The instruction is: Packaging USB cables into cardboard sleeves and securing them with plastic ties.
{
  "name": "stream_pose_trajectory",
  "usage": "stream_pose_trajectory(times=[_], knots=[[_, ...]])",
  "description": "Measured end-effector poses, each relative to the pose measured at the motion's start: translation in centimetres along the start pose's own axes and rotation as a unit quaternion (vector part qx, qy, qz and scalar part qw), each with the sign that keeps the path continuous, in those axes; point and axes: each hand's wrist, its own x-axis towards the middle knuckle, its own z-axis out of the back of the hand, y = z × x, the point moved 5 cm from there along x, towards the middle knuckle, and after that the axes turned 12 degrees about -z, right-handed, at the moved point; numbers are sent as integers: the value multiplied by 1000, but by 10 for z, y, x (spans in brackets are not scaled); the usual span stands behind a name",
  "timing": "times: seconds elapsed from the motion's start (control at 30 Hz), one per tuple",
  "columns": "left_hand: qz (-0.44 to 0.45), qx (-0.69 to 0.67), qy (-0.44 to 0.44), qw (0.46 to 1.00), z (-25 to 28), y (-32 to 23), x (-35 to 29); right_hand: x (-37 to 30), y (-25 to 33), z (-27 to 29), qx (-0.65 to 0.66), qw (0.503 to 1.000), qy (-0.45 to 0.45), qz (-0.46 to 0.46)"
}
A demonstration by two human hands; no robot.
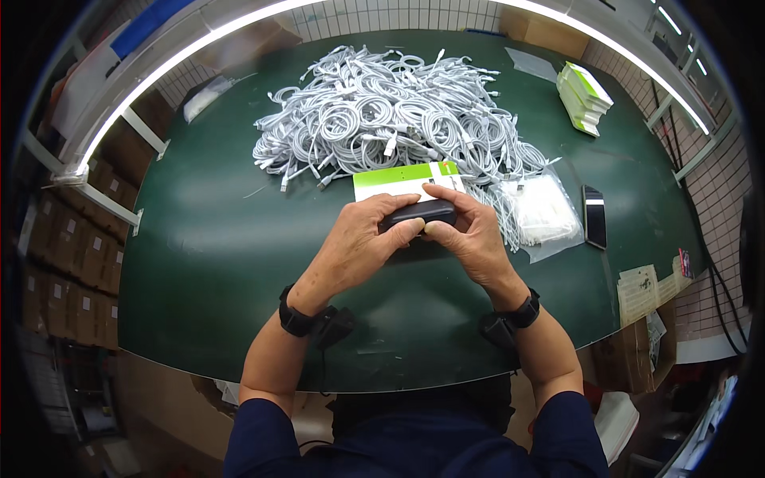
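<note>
Both hands grip a small black oblong object with rounded ends; its exact kind does not show. My left hand closes on its left end, and my right hand on its right end. The two thumbs nearly meet along its near side. Just beyond, partly behind my fingers, is a green and white card or flat package. A large heap of coiled white cables spreads behind it, its nearest coils close to the card's far edge.
Right of my hands lies a clear plastic bag with white contents, beside a black phone. A stack of green and white packages stands at the far right. Paper sheets hang at the right edge of the green table.
</note>
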Motion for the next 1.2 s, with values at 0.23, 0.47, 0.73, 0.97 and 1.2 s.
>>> stream_pose_trajectory(times=[0.23,0.47,0.73,0.97,1.2], knots=[[19,-49,-32,998,1,4,-4,-5,0,-6,15,1000,4,22],[7,-33,-67,997,12,14,-1,-5,4,-20,56,996,62,37],[-19,-30,-100,994,17,14,0,-1,-4,-19,55,995,72,47],[-170,132,-237,947,21,-26,-6,0,0,-9,44,997,23,59],[-207,353,-118,905,3,-44,-12,0,2,-6,28,997,-2,77]])
